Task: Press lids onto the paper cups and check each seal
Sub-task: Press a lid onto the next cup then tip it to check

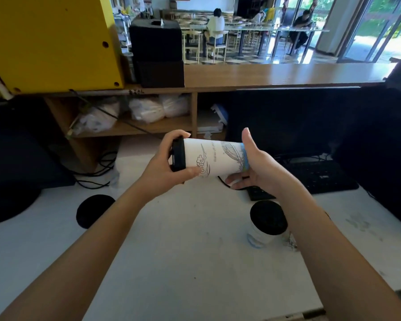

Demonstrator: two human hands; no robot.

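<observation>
A white paper cup (215, 157) with line drawings and a blue band at its base is held on its side above the white table (183, 251). A black lid (178, 154) caps its left end. My left hand (164, 167) grips the lid end, fingers wrapped over the lid's rim. My right hand (257, 165) cups the base, thumb pointing up. A second cup (261, 236) stands upright on the table at the right, wearing a black lid (267, 217). A loose black lid (94, 210) lies flat on the table at the left.
A black keyboard (320, 176) and cables lie behind the hands. Dark monitors stand at the left and right edges. A wooden counter (276, 76) with shelves holding plastic bags runs across the back, bearing a yellow machine (51, 42) and black boxes. People sit at tables beyond.
</observation>
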